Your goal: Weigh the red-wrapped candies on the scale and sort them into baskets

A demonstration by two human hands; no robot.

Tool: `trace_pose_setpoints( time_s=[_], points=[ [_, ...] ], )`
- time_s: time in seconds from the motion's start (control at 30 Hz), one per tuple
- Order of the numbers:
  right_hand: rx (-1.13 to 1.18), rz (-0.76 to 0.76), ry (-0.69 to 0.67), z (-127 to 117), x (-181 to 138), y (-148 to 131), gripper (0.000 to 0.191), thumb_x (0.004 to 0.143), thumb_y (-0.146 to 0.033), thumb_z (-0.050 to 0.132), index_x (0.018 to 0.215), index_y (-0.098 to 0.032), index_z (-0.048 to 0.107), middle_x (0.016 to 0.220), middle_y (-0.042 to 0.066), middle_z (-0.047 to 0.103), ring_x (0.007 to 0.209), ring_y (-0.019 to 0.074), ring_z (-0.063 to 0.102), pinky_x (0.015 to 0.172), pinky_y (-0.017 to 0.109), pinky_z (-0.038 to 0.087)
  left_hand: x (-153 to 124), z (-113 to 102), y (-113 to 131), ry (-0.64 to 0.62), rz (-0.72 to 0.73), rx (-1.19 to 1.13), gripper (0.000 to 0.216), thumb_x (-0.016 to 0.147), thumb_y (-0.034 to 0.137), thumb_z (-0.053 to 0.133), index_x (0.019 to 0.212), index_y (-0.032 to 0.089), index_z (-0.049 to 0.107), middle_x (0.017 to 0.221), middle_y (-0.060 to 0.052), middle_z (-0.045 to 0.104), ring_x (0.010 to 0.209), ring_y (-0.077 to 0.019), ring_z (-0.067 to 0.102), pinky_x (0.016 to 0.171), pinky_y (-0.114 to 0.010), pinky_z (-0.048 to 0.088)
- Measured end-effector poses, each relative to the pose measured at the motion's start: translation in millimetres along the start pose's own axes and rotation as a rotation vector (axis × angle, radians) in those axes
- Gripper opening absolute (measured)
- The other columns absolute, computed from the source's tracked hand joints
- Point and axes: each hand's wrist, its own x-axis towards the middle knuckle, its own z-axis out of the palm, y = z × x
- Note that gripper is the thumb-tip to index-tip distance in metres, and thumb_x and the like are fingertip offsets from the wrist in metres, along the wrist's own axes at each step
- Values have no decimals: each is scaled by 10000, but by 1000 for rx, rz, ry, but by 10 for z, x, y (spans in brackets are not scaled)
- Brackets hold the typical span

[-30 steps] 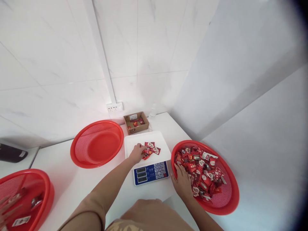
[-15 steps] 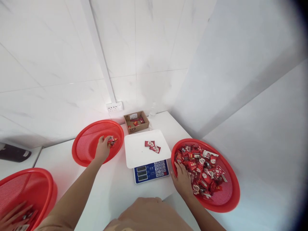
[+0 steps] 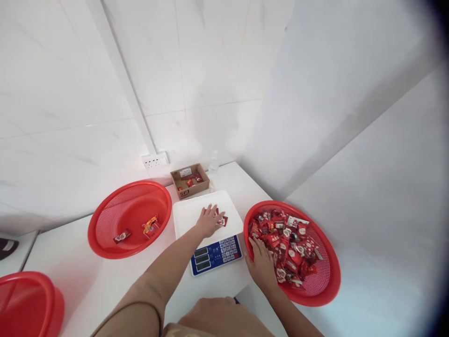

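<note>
My left hand (image 3: 209,222) is over the white tray (image 3: 185,217) of a scale, fingers spread and reaching onto red candy packets (image 3: 222,220). Those packets are partly hidden under the fingers. My right hand (image 3: 262,266) grips the near left rim of a red basket (image 3: 331,288), thumb outside and fingers inside. That basket holds a heap of mostly red wrapped candies (image 3: 293,248). Another red basket (image 3: 119,213), left of the scale, has a few candy packets (image 3: 150,227) lying in it.
Behind the scale stands a small cardboard box (image 3: 191,189) with a few red packets inside. The scale's blue keypad panel (image 3: 216,255) faces me. A third red basket (image 3: 52,304) is cut off at lower left. A wall socket (image 3: 155,160) is above the table.
My left hand has left the left basket, where candies now lie, and moved right onto the scale's packets. My right hand stays on its basket. Another person's hand at lower left is gone from view.
</note>
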Motion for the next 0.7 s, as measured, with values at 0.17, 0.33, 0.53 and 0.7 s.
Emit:
trace_pose_setpoints(
  time_s=[0.17, 0.33, 0.53, 0.7],
  points=[
    [15, 6, -3, -16, 5, -12, 479, 863, -376, 369, 1272, -154, 481, 1334, 124, 499, 1278, 268, 378, 1031, 433, 315, -11, -2, -8, -16, 56, 50, 356, 896, 257, 402, 1227, 312, 521, 1335, -84, 466, 1268, -274, 378, 1031, -486, 283],
    [37, 23, -17, -40, 12, -31, 471, 866, -381, 360, 1263, -164, 489, 1340, 119, 492, 1272, 265, 383, 1026, 435, 318, -320, -41, -176, 28, -34, 36, 434, 869, 103, 346, 1230, 277, 512, 1183, -75, 553, 1092, -220, 505, 907, -380, 415],
    [131, 33, -7, -71, 18, -30, 503, 850, -418, 398, 1266, -149, 483, 1341, 141, 485, 1275, 282, 378, 1032, 461, 312, -948, -211, -669, 307, -362, 46, 469, 919, 177, 227, 1363, 186, 376, 1299, -134, 493, 1190, -238, 456, 1005, -371, 351],
    [377, 26, 98, -140, 70, 35, 550, 837, -471, 410, 1272, -137, 460, 1308, 153, 508, 1239, 264, 423, 1031, 454, 333, -1569, -238, -972, 242, -662, 13, 603, 908, 436, 298, 1436, 150, 242, 1430, -185, 372, 1292, -319, 376, 993, -466, 363]
  ],
)
